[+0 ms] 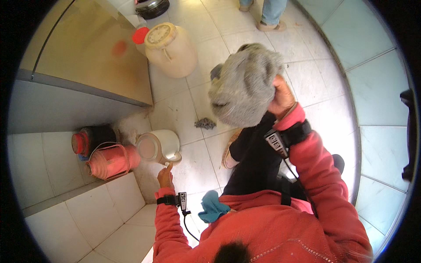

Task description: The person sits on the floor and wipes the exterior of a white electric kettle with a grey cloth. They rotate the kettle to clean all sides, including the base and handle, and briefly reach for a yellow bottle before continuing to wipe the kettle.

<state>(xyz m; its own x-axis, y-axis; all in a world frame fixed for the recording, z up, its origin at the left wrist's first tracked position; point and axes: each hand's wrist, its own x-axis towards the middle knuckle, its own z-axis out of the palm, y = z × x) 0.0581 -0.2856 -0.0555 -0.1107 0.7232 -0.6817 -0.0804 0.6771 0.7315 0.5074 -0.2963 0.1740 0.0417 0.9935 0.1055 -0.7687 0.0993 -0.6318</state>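
A bunched grey fuzzy cloth is in my right hand, raised above the tiled floor. My fingers grip its right edge, and most of them are hidden behind it. Dark patches show at the cloth's upper and left edges. My left hand is low on the left, its thumb at the near side of a white lidded container. Whether the fingers hold that container or only touch it, I cannot tell. Beside the container stands a red thermos flask with a wire handle.
A dark vessel with a red lid stands behind the thermos. Farther off are a large cream lidded drum and a black pan. A dark fluffy clump lies on the floor tiles. Another person's legs show at the top.
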